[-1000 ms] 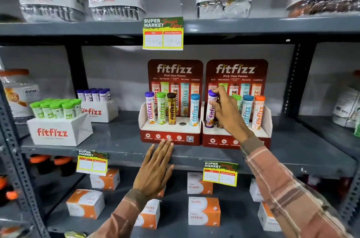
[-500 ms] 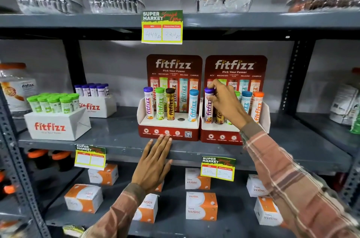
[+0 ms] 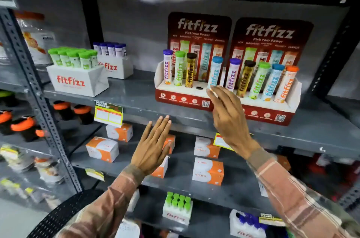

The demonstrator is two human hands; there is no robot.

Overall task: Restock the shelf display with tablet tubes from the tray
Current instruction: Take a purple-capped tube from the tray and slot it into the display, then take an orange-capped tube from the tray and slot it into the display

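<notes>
Since half a second ago my right hand (image 3: pixel 228 119) has come off the purple-capped tube (image 3: pixel 231 75) in the right display stand (image 3: pixel 292 101) and dropped lower and leftward; my view has also swung in closer and to the left, so both stands now sit up and to the right.

Going left to right: my left hand (image 3: pixel 153 144) is flat, fingers straight and together, holding nothing, its tips at the front edge of the shelf (image 3: pixel 136 99), below and left of the left display stand (image 3: pixel 161 85). That stand carries a purple, a green and a brown-capped tube upright, then an empty hole (image 3: pixel 199 88), then the blue-capped tube (image 3: pixel 215 73) at its right end.

My right hand is loosely spread and grips nothing that I can see; its fingertips (image 3: pixel 211 89) are at the foot of the blue-capped tube, whether touching I cannot tell. That tube rises straight above the fingertips, long axis near vertical with a slight rightward lean. The empty hole lies just left of the fingertips, so the right hand is plainly the nearer one.

The right display stand, above and right of that hand, looks full: purple, brown, green, blue and orange caps, all leaning right.

I judge that one slot remains to fill; I cannot make out the tray for certain.
</notes>
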